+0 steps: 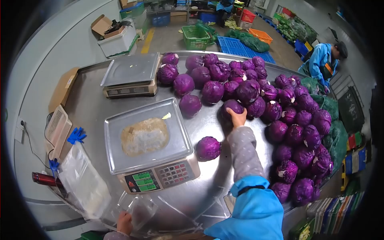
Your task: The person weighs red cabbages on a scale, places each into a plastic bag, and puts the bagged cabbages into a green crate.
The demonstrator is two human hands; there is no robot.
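Observation:
My right hand (237, 116) reaches out over the metal table, fingers curled round a red cabbage (232, 107) at the near edge of a big heap. Low at the front, my left hand (124, 223) is closed on the edge of a transparent plastic bag (141, 212). One loose red cabbage (209, 148) lies by itself between my right arm and the near scale (148, 136). That scale has only a leaf scrap and brown residue on its tray, and its green display reads zeros.
A second scale (132, 74) stands behind the near one. At left lie a stack of plastic bags (82, 180), blue gloves (76, 135), a pink basket (58, 130) and a dark red flask (45, 179). Another person (323, 62) in blue stands beyond green net sacks (336, 142).

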